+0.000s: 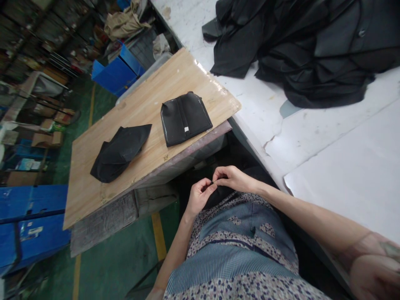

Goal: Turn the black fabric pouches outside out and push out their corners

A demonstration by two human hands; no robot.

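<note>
Over my lap, my left hand (200, 196) and my right hand (233, 177) meet fingertip to fingertip. Both are closed in a pinch around a tiny dark thing (212, 182), too small to name and mostly hidden by the fingers. Dark cloth lies just below the hands, above a patterned blue apron (231, 258). On the wooden board ahead lies a flat black fabric piece (189, 116) with a centre seam and a small white tag. A second, folded black fabric piece (121, 152) rests to its left.
The wooden board (181, 71) adjoins a white table (312, 137) on my right. Black garments (296, 50) are heaped on that table, one showing a button. Blue boxes (114, 71) stand beyond the board and at far left. The floor (121, 246) is green with yellow lines.
</note>
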